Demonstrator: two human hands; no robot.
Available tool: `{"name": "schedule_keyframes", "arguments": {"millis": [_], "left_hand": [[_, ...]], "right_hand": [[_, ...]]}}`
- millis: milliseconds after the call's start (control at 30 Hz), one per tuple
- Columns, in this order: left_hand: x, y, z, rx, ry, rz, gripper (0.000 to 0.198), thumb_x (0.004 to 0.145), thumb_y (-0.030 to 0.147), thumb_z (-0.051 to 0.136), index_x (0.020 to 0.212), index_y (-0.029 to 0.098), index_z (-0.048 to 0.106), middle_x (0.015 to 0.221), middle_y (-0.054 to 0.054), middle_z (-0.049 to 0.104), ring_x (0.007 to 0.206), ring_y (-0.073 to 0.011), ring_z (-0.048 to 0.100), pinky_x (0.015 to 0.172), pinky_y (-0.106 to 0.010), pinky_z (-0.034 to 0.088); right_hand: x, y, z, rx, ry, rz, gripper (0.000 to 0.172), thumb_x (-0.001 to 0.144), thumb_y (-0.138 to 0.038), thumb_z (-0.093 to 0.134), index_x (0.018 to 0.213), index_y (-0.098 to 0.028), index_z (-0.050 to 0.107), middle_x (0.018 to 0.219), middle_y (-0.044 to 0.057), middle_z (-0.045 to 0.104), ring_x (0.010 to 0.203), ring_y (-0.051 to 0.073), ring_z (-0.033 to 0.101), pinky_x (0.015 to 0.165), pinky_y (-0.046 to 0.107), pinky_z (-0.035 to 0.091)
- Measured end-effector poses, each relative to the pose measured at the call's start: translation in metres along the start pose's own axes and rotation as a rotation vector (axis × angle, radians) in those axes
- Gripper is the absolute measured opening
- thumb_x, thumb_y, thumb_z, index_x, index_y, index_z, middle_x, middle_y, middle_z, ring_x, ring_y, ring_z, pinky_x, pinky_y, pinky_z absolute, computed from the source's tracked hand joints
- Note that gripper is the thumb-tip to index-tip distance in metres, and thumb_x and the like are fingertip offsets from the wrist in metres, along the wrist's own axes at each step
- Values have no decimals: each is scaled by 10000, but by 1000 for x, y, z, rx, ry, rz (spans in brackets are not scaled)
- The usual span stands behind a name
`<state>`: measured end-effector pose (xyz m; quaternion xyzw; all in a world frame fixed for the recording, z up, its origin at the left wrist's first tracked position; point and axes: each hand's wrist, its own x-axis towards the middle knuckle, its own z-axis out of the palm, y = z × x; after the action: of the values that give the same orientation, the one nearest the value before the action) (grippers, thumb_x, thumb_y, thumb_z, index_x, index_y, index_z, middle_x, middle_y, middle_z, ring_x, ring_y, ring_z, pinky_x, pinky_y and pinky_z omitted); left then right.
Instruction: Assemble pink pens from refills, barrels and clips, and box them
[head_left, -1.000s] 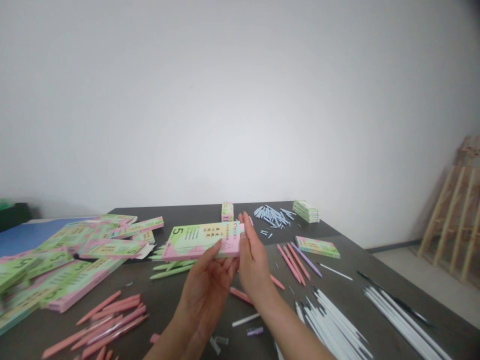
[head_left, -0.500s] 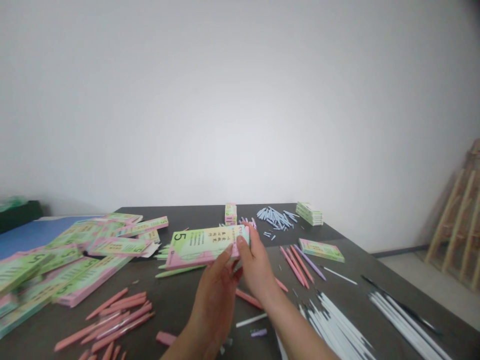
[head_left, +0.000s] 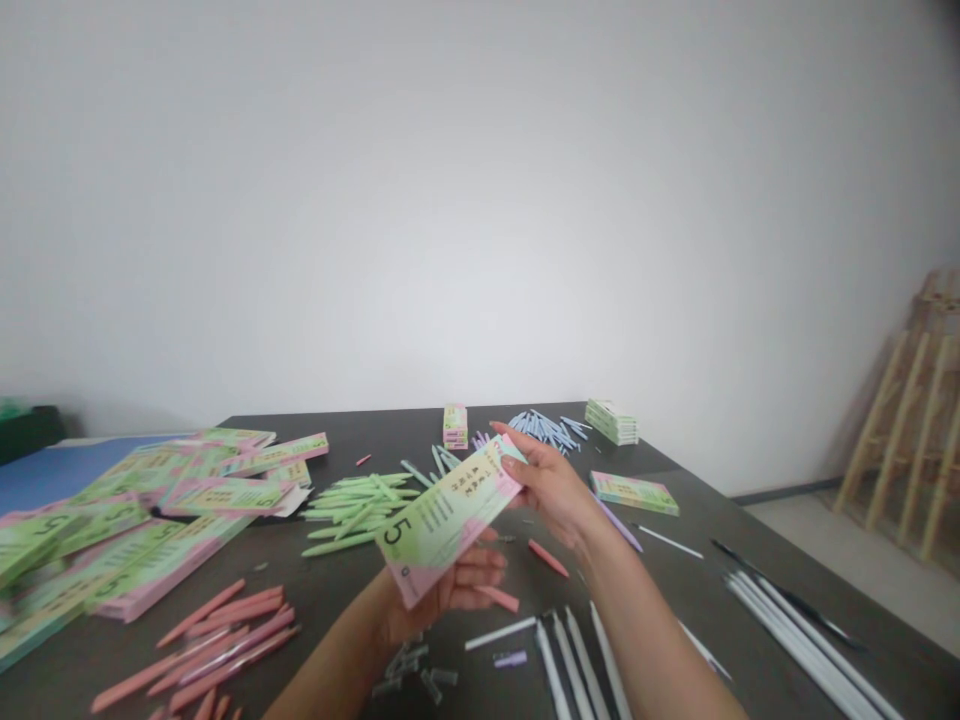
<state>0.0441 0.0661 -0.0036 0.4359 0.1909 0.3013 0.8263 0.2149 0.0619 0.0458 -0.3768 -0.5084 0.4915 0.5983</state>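
Note:
A flat green, yellow and pink cardboard box (head_left: pixel 450 515) marked "5" is held slantwise above the table. My right hand (head_left: pixel 551 480) is closed on its upper right end, thumb on the printed face. Below the lower part of the box is my left hand (head_left: pixel 457 590), palm up with fingers stretched out; the box hides part of it, and whether they touch I cannot tell. Green pens (head_left: pixel 360 510) lie behind the box, to the left. Under and between my arms are small clear caps (head_left: pixel 412 670), white sticks (head_left: pixel 570 660) and a short purple piece (head_left: pixel 511 659).
Many similar boxes (head_left: pixel 180 540) are heaped at left, with pink pens (head_left: pixel 225 640) in front. Blue pieces (head_left: pixel 544 430) lie at the back between two box stacks (head_left: pixel 455 425) (head_left: pixel 611 422). A single box (head_left: pixel 634 493) and long white rods (head_left: pixel 795 640) lie right. Wooden easels (head_left: pixel 911 420) stand beyond.
My left hand has come off the box and opened beneath it. My right hand has moved right and slightly up with the box, whose left end has tipped down toward me.

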Motion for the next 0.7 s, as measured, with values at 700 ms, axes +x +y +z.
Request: {"name": "schedule_keyframes", "arguments": {"millis": [700], "left_hand": [[1,-11,20,-187,20,-40,275,696,227,542,869,48,656,570,-128,649,639,-283,673,400,-274,485]], "right_hand": [[14,33,10,-478,263,-301,206,707,-201,567,863,-200,702,775,27,683,727,196,610,685,328,475]]}}
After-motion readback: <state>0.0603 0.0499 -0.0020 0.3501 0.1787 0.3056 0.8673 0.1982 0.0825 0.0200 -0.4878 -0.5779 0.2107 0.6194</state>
